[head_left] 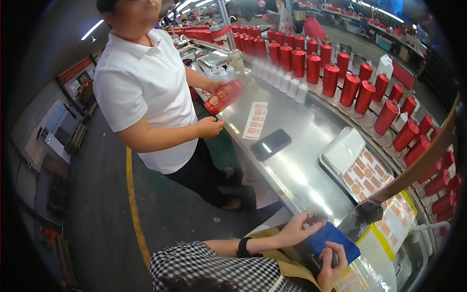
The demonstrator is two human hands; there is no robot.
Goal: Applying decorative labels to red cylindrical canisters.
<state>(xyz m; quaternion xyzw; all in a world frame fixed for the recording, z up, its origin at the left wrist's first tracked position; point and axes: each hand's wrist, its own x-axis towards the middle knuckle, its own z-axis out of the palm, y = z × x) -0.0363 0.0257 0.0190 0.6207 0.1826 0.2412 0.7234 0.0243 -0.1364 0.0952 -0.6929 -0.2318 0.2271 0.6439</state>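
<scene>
With left hand (298, 230) half-curled, contents unclear, right hand (340, 266) closed round a dark object (334, 259), work gently. Steady the lower-right blue sheet (344, 239).

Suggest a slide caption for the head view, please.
Left hand near a blue item, right hand gripping a dark object; a co-worker beside the metal bench holds a red bottle.

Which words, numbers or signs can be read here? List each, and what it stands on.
None reads clearly.
Red bottle with the co-worker: gold print, blurred.
White sticker strip: too small.
Sticker sheet in the tray: too small.
Blue flat piece: no print shows.
</scene>
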